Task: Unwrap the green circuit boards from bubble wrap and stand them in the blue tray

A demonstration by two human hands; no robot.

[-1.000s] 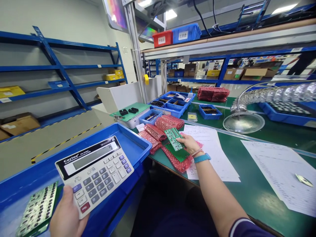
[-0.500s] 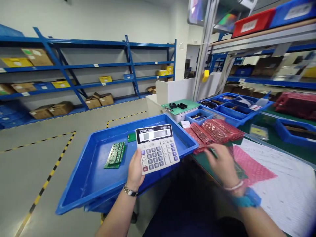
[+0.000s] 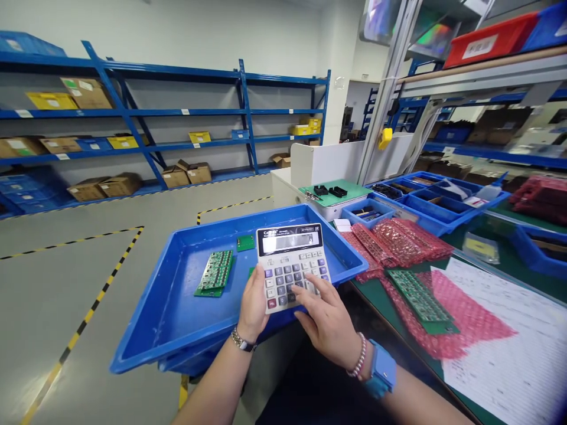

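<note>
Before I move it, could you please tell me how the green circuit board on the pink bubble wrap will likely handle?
The green circuit board looks thin but stiff, so it should stay flat when lifted. Its rows of small components look easy to knock. On the pink bubble wrap it may slide if pushed.

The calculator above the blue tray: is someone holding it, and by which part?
The left hand holds the calculator by its lower left edge; the right hand touches its keys.
</note>
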